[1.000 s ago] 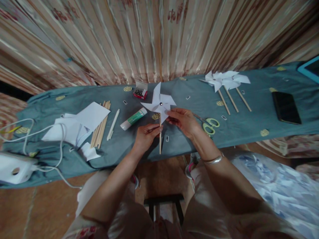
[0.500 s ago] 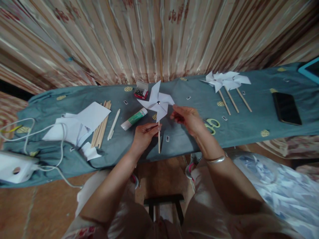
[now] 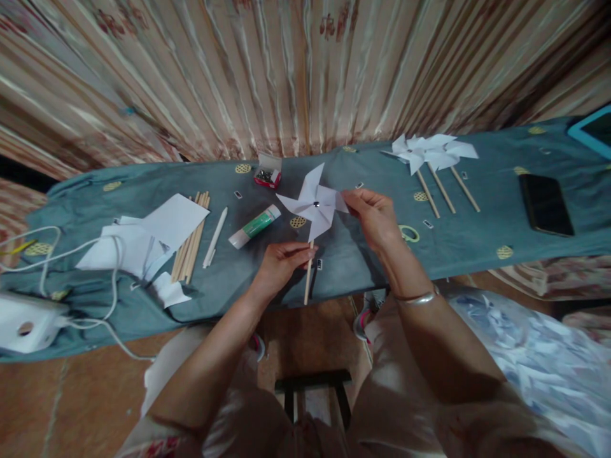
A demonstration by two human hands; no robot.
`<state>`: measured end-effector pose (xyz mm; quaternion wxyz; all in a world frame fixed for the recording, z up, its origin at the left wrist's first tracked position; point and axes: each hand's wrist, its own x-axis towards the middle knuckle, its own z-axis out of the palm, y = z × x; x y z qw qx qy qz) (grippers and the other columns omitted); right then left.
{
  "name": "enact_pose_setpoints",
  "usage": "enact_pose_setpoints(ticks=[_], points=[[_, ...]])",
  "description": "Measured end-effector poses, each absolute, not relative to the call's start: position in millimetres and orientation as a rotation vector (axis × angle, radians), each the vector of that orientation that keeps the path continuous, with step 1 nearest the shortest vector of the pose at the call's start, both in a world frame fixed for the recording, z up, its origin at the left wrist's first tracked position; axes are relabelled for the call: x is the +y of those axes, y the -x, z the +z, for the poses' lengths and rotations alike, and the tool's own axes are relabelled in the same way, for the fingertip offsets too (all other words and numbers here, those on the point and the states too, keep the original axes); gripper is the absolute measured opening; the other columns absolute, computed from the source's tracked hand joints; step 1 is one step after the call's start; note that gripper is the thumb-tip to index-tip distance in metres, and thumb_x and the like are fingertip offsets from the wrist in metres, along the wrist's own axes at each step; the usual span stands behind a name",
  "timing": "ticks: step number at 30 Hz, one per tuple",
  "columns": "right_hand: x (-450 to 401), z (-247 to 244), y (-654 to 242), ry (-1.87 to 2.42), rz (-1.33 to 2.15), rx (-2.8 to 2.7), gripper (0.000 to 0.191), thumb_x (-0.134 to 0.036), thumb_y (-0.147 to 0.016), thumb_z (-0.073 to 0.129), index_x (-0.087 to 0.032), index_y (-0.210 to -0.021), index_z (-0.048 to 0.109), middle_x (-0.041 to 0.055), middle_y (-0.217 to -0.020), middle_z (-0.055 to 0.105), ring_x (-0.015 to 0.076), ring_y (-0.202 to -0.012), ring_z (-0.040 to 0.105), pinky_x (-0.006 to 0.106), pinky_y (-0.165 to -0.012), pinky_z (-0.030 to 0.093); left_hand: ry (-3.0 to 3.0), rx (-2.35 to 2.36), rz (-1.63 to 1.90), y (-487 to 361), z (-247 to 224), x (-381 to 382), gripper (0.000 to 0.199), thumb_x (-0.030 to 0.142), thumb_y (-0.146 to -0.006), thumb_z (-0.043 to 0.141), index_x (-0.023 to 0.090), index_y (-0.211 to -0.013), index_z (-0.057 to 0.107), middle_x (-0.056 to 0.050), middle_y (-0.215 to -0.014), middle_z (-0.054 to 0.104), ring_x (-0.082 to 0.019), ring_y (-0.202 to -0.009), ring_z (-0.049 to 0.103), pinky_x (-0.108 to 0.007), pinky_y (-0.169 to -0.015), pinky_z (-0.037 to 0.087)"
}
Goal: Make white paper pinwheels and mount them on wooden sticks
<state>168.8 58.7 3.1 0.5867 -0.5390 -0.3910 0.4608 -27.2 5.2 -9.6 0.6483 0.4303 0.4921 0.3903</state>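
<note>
A white paper pinwheel [image 3: 317, 205] with a shiny pin at its centre is held up over the table, its wooden stick [image 3: 308, 280] pointing down and slightly left. My left hand [image 3: 281, 264] pinches that stick just below the paper blades. With thumb and fingertips, my right hand [image 3: 375, 213] grips the tip of the right-hand blade. Left of the pinwheel lie a green and white glue stick [image 3: 256, 226] and an open red box of pins [image 3: 268, 173]. Scissors with pale green handles [image 3: 409, 233] are partly hidden behind my right hand.
Three finished pinwheels [image 3: 432, 152] lie at the back right, near a black phone [image 3: 545, 205]. On the left are a white pen [image 3: 216, 237], several wooden sticks [image 3: 191, 245], paper sheets [image 3: 174, 219] and a white power strip [image 3: 31, 321] with cables. A blue-edged tablet [image 3: 589, 135] sits far right.
The pinwheel has moved slightly right and toward me, its stick now tilted. My right hand has risen and closed on a blade tip; my left hand keeps its hold.
</note>
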Motion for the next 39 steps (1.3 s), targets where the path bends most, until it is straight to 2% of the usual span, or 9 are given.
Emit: enact_pose_setpoints(ticks=[7,12,18,24,39], points=[[55,4,-166,1.249,1.140,-0.867,0.023,-0.038,-0.060,0.085,-0.024,-0.054,0.068,-0.0052,-0.057,0.057,0.0101,-0.057,0.042,0.026,-0.056,0.036,-0.934,1.111,0.910,26,-8,6,0.034,0.043,-0.056,0.092,0.018,-0.077,0.083,-0.004,-0.070,0.074,-0.012,-0.063,0.060,-0.026,-0.063,0.052],[52,6,-164,1.232,1.173,-0.880,0.028,-0.039,-0.058,0.087,-0.022,-0.052,0.066,-0.0051,-0.054,0.054,0.0092,-0.056,0.041,0.025,-0.055,0.034,-0.926,1.121,0.931,26,-9,7,0.033,0.042,-0.057,0.092,0.018,-0.078,0.083,-0.004,-0.073,0.076,-0.013,-0.064,0.062,-0.027,-0.065,0.054],[52,5,-162,1.211,1.211,-0.897,0.034,-0.045,-0.056,0.091,-0.021,-0.054,0.067,-0.0058,-0.055,0.056,0.0078,-0.054,0.042,0.024,-0.054,0.036,-0.913,1.119,0.961,24,-10,8,0.034,0.043,-0.057,0.092,0.018,-0.078,0.083,-0.003,-0.071,0.075,-0.011,-0.062,0.062,-0.025,-0.064,0.055],[50,3,-160,1.223,1.226,-0.887,0.028,-0.041,-0.054,0.090,-0.021,-0.056,0.071,-0.0042,-0.057,0.060,0.0086,-0.057,0.045,0.023,-0.054,0.035,-0.897,1.135,0.974,24,-10,9,0.038,0.045,-0.055,0.093,0.018,-0.079,0.083,-0.002,-0.071,0.076,-0.011,-0.061,0.062,-0.025,-0.064,0.055],[44,4,-152,1.217,1.318,-0.938,0.031,-0.044,-0.052,0.092,-0.021,-0.059,0.072,-0.0034,-0.061,0.063,0.0094,-0.058,0.049,0.025,-0.056,0.039,-0.904,1.163,0.989,23,-13,10,0.042,0.047,-0.055,0.092,0.016,-0.081,0.083,-0.003,-0.074,0.076,-0.013,-0.063,0.064,-0.028,-0.068,0.058]])
